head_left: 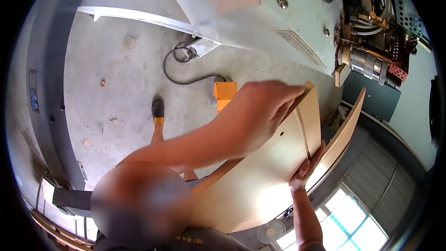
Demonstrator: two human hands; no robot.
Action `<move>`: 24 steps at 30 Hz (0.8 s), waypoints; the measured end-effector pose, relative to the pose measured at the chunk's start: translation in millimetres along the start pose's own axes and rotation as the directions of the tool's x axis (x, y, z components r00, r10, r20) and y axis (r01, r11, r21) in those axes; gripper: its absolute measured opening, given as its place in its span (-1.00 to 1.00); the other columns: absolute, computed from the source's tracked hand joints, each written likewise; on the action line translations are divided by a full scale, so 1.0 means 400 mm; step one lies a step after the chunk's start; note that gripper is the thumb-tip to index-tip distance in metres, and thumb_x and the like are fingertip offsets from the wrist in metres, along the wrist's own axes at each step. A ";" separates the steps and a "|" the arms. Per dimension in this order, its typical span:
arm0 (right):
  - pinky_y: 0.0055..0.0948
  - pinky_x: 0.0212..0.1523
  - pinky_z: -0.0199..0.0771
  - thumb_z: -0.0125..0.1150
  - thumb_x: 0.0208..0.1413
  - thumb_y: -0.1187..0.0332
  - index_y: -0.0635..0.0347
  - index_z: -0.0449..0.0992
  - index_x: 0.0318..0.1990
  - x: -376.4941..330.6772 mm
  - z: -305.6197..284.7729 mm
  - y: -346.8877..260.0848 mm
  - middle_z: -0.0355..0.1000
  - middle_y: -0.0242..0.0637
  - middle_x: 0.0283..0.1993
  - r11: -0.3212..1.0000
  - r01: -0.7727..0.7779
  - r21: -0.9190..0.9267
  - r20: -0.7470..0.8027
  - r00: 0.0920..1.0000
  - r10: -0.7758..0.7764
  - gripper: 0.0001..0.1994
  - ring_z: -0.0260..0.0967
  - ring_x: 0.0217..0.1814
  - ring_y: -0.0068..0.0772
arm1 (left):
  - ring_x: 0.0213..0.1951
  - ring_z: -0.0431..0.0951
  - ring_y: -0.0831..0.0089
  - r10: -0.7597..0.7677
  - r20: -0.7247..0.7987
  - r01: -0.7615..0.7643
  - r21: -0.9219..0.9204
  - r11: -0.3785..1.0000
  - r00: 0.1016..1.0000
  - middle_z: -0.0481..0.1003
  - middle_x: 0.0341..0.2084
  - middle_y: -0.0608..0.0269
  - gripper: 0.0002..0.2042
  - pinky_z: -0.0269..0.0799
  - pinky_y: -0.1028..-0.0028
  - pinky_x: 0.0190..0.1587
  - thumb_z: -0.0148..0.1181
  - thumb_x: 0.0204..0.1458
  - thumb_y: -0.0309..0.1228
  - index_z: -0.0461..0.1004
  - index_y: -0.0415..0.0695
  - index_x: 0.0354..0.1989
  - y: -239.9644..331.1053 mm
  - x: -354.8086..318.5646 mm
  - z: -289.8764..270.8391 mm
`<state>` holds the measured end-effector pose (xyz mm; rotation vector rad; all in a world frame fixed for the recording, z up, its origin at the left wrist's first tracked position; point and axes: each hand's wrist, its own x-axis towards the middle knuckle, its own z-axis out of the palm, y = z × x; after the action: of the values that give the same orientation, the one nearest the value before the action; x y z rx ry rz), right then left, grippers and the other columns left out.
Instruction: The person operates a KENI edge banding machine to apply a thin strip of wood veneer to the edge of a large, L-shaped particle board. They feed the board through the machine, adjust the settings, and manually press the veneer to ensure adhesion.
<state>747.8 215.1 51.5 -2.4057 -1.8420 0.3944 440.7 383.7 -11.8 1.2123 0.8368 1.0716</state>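
Held up in the middle of the view, a pale wooden panel (269, 176) was seen with its broad face turned toward the camera, a small dark hole near its centre and a narrow groove running down its right part. It was gripped at its far upper edge by the left hand (265, 107), whose fingers were curled over the top corner and pinched the board against the thumb. The right hand (306, 169) was laid against the panel's right edge, fingers held straight and close together and pressed flat to the wood. A second curved wooden panel (346, 130) was seen just beside the first, to its right, standing on edge; whether the two touched could not be told. Beyond the boards, a large pale green machine (278, 23) was seen at the far side, with exposed metal fittings (371, 60) at its far right end. An orange box (224, 93) lay on the grey concrete floor (116, 88) under the machine, with a dark cable (179, 72) looped beside it. A dark shoe (158, 108) was seen on the floor to the left of the box.
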 end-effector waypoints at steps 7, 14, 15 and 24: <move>-0.01 0.51 -0.29 -0.43 0.29 -0.32 0.35 -0.16 0.50 -0.003 0.002 -0.009 -0.23 0.09 0.56 1.000 -0.013 0.023 -0.003 1.000 0.013 -0.09 -0.30 0.61 0.07 | -0.26 0.57 -0.04 -0.015 0.014 0.014 0.063 0.998 1.000 0.57 -0.23 -0.10 -0.75 0.48 0.28 -0.24 0.10 0.15 -0.60 0.53 -0.28 -0.01 -0.010 0.049 0.020; 0.02 0.50 -0.27 -0.48 0.31 -0.29 0.38 -0.15 0.49 -0.005 0.006 0.007 -0.20 0.09 0.56 0.999 0.038 -0.019 -0.010 0.999 -0.038 -0.11 -0.27 0.59 0.11 | -0.34 0.60 0.09 -0.005 -0.008 0.004 -0.041 0.999 1.000 0.59 -0.29 -0.05 -0.76 0.49 0.33 -0.27 0.09 0.20 -0.57 0.54 -0.27 0.01 -0.019 0.048 0.009; -0.01 0.51 -0.29 -0.46 0.29 -0.32 0.36 -0.16 0.50 -0.002 0.009 0.013 -0.23 0.08 0.57 1.000 0.008 0.005 -0.016 1.000 -0.008 -0.08 -0.30 0.61 0.08 | -0.34 0.60 0.08 -0.009 -0.029 0.008 -0.040 0.999 1.000 0.59 -0.30 -0.05 -0.76 0.48 0.34 -0.27 0.09 0.20 -0.57 0.54 -0.27 0.01 -0.017 0.028 0.014; 0.09 0.47 -0.19 -0.48 0.37 -0.17 0.46 -0.10 0.46 0.020 0.016 0.010 -0.11 0.13 0.53 0.992 0.106 -0.064 -0.056 0.992 -0.109 -0.18 -0.18 0.55 0.21 | -0.43 0.54 0.32 0.069 -0.098 -0.060 0.097 0.993 0.993 0.61 -0.31 0.07 -0.79 0.45 0.41 -0.32 0.12 0.18 -0.55 0.56 -0.26 -0.04 -0.042 0.082 0.024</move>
<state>751.9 221.3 43.4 -2.3153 -1.9748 0.2588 462.9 411.7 -25.0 1.2793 0.9409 1.1649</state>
